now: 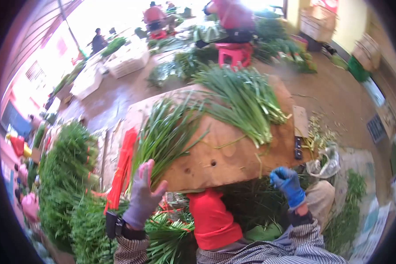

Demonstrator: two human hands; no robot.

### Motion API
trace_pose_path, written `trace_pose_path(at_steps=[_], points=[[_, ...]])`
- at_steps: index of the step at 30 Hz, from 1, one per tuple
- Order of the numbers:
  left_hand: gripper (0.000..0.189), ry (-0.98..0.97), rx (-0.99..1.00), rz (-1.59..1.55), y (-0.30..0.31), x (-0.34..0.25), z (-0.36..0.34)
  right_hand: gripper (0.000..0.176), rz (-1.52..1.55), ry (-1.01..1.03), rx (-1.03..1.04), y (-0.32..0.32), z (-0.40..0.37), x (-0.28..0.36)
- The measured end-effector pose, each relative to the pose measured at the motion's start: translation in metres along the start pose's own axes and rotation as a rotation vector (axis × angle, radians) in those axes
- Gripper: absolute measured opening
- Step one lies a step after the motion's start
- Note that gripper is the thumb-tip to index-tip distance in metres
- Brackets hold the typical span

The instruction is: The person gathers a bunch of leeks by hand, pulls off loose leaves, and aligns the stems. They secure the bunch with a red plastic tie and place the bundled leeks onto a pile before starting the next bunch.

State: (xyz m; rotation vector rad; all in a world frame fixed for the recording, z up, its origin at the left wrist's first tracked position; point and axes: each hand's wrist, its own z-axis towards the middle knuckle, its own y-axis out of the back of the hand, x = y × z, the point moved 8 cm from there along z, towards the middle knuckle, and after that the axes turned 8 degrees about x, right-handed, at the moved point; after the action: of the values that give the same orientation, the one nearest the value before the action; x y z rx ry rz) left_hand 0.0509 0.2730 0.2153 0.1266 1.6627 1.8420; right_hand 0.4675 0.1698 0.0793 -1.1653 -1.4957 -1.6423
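My left hand, in a grey glove with the fingers spread, is at the left front edge of a wooden board. Beside it are a loose pile of long green leaves and a bundle of red plastic strips. My right hand, in a blue glove, hovers off the board's front right edge with its fingers curled together; whatever they hold, if anything, does not show. A thicker heap of leafy green stalks lies at the back of the board, pale ends toward the right front. A knife with a dark handle rests at the right edge.
Tied green bundles are stacked on the left. A white plastic bag and trimmings lie right of the board. Ahead, a person sits on a pink stool among more greens; white crates stand to the left.
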Motion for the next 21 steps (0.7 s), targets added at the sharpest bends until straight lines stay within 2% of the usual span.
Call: trace_pose_path(at_steps=[1,2,4,5,6,7,8,9,11,12,14,15,16,18,19,21], points=[[0.072,-0.102,-0.060,-0.238,-0.010,-0.020,0.007,0.013,-0.076,0.066,-0.043,0.013,0.009,0.002],[0.069,0.031,0.122,-0.463,-0.034,-0.026,0.017,0.013,-0.072,0.053,-0.070,0.024,0.017,0.002],[0.063,0.257,0.294,-1.105,-0.084,-0.054,0.033,0.020,-0.198,0.138,-0.184,0.046,0.033,0.018],[0.060,0.292,0.340,-1.270,-0.104,-0.067,0.045,0.020,-0.197,0.135,-0.200,0.053,0.042,0.024],[0.059,0.330,0.384,-1.432,-0.127,-0.078,0.058,0.028,-0.231,0.151,-0.196,0.057,0.051,0.034],[0.059,0.320,0.392,-1.426,-0.144,-0.089,0.071,0.037,-0.264,0.166,-0.191,0.059,0.060,0.041],[0.053,0.370,0.355,-1.624,-0.163,-0.097,0.083,0.037,-0.260,0.165,-0.203,0.060,0.070,0.043],[0.048,0.422,0.313,-1.818,-0.182,-0.103,0.096,0.046,-0.316,0.155,-0.167,0.056,0.083,0.043],[0.042,0.415,0.337,-1.907,-0.222,-0.106,0.124,0.069,-0.482,0.143,-0.140,0.049,0.111,0.023],[0.035,0.421,0.353,-2.004,-0.236,-0.109,0.135,0.069,-0.470,0.147,-0.158,0.046,0.121,0.018],[0.031,0.431,0.348,-2.003,-0.254,-0.116,0.147,0.073,-0.595,0.114,-0.141,0.031,0.142,0.012],[0.026,0.459,0.333,-2.022,-0.258,-0.116,0.153,0.064,-0.571,0.082,-0.037,0.019,0.153,0.009],[0.026,0.464,0.331,-2.009,-0.259,-0.114,0.158,0.064,-0.558,0.083,-0.038,0.011,0.156,0.011],[0.024,0.373,0.447,-2.014,-0.261,-0.125,0.168,0.048,-0.199,0.193,0.103,-0.017,0.155,0.019],[0.024,0.382,0.449,-2.012,-0.261,-0.125,0.169,0.037,-0.188,0.257,0.055,-0.024,0.154,0.024],[0.021,0.488,0.485,-1.965,-0.263,-0.119,0.168,0.036,-0.225,0.250,0.048,-0.029,0.149,0.030]])
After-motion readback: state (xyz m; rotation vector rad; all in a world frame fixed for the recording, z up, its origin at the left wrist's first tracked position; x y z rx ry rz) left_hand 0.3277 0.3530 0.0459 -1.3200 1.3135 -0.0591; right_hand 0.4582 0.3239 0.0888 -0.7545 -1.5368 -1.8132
